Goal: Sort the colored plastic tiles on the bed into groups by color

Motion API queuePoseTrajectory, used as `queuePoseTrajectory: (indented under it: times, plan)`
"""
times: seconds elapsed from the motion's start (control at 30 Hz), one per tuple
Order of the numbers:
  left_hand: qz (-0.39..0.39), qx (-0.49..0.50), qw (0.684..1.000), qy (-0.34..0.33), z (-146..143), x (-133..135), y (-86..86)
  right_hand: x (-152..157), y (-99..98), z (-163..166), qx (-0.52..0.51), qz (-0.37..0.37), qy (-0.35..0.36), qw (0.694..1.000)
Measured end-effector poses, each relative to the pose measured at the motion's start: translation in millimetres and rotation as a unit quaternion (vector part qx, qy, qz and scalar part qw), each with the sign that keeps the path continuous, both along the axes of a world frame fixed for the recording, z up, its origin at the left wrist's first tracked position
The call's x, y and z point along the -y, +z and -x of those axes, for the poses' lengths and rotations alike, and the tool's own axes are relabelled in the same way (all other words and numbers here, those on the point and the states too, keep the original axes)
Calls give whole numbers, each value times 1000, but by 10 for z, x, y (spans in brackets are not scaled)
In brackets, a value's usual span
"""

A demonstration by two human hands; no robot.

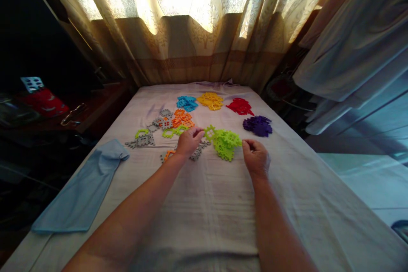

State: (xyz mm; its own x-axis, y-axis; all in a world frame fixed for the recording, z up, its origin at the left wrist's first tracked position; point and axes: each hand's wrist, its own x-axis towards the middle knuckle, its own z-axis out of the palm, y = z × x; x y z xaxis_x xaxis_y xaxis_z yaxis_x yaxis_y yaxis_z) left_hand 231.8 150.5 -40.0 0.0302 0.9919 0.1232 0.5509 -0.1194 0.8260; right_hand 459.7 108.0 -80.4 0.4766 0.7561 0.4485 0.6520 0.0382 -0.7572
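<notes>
My left hand point(188, 141) is closed in a pinch at the edge of a lime green interlocking plastic piece point(210, 132) with a cut-out centre. My right hand point(256, 159), also pinched, grips the right edge of another lime green piece point(234, 139) above the lime green pile point(224, 151). Left of and below my left hand lie mixed grey pieces point(145, 140), some with lime green or orange ones among them. An orange pile point(182, 118) lies just beyond that hand. A dark purple pile point(257, 126) is nearest beyond my right hand.
Blue point(187, 103), yellow point(210, 100) and red point(239, 106) piles lie farther back on the cloth-covered table point(216, 212). A folded light blue cloth point(83, 187) rests at the left edge. Curtains point(197, 51) hang behind, and white garments point(353, 46) hang at the right.
</notes>
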Motion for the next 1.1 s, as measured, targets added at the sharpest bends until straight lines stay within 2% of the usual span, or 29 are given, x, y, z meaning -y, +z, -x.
queuePoseTrajectory:
  times: [0.17, 0.33, 0.5, 0.63, 0.7, 0.93, 1.1]
  plan:
    - [40, -12, 999, -32, -412, -50, -117, -47, -36, -53, -26, 5, -15, 1000]
    - [11, -97, 994, -42, -461, -25, -86, -78, -49, -65, -49, 17, -10, 999]
    - [-49, -200, 977, -62, -292, 55, -82, -92, -55, -68, -57, 19, 3, 998]
    - [-111, -350, 920, -134, -112, 151, -141, -94, -49, -56, -58, 24, 8, 998]
    - [-128, -377, 907, -138, -28, 212, -169, -90, -43, -47, -57, 24, 5, 998]
    - [-150, -392, 902, -104, 298, 398, -196, -74, -48, -40, -40, 18, 0, 999]
    - [-100, -383, 916, -63, 576, 294, -107, -74, -50, -34, -37, 17, -1, 999]
